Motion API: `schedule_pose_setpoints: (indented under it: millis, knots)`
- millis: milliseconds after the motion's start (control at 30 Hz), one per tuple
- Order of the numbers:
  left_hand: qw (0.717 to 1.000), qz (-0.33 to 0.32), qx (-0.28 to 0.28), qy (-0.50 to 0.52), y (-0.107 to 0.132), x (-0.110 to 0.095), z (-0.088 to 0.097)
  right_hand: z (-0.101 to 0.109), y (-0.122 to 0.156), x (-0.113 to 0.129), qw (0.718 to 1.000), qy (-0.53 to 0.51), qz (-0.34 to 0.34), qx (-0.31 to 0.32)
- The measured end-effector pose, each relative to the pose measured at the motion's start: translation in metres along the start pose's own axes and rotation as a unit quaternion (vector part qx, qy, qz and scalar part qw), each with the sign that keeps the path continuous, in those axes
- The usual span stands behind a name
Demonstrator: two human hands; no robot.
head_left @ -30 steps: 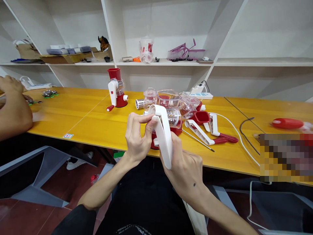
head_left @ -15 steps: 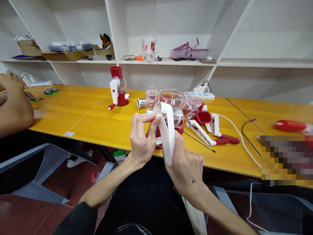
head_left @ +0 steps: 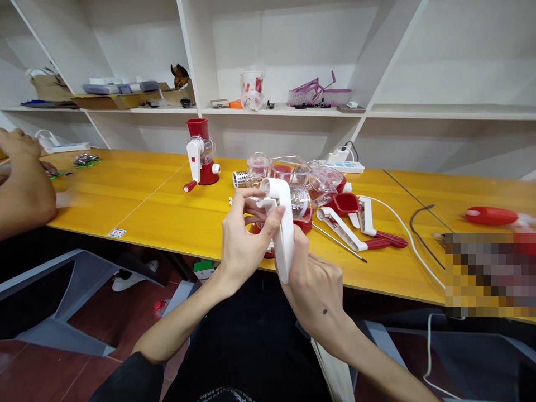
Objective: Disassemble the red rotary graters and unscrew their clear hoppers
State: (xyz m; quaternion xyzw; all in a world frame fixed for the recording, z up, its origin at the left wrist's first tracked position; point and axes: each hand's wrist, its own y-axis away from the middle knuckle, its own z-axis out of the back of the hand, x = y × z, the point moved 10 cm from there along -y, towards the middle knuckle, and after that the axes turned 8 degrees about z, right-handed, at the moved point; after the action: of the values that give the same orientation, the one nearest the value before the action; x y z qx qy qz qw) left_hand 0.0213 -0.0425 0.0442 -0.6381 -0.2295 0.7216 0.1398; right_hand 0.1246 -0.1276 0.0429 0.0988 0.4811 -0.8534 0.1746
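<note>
Both my hands hold a white crank handle [head_left: 285, 237] above the table's front edge, its rounded end up. My left hand [head_left: 247, 243] pinches its upper part, thumb pressed on the side and fingers around a thin white strip [head_left: 268, 204]. Lower down, my right hand [head_left: 316, 279] is wrapped round the handle; its grip is hidden by my fingers. Behind it stand a red grater base [head_left: 305, 222] and a clear housing with a metal drum [head_left: 299, 202]. Two more white cranks with red grips [head_left: 345, 230] [head_left: 368, 218] lie to the right, beside a screwdriver [head_left: 341, 243].
A whole red-and-white rotary grater [head_left: 201, 153] stands at the back left. Clear plastic parts [head_left: 326, 180] and a red hopper [head_left: 345, 203] crowd the middle. A white cable [head_left: 404, 223] curves on the right. Another person's arm [head_left: 27, 178] rests at the far left.
The white strip, held apart from the crank before, now lies closer against it. My left thumb has shifted right onto the crank's side.
</note>
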Motion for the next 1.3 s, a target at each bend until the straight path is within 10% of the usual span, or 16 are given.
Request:
schedule_pose_setpoints:
  millis: [667, 1067, 1167, 1300]
  knots:
    - [0.964, -0.01, 0.029, -0.265, 0.004, -0.032, 0.013, 0.011, 0.004, 0.009, 0.999, -0.007, 0.033, 0.032]
    - [0.979, -0.12, -0.026, -0.162, 0.009, -0.069, 0.052, 0.041, 0.0, -0.039, 0.998, 0.003, -0.046, -0.037]
    - [0.985, -0.08, -0.042, -0.145, -0.027, -0.036, 0.078, 0.041, -0.003, -0.05, 0.995, -0.059, -0.054, -0.051]
    - [0.947, 0.065, 0.069, -0.306, -0.086, 0.064, 0.09, 0.033, -0.005, -0.058, 0.978, -0.187, -0.055, -0.076]
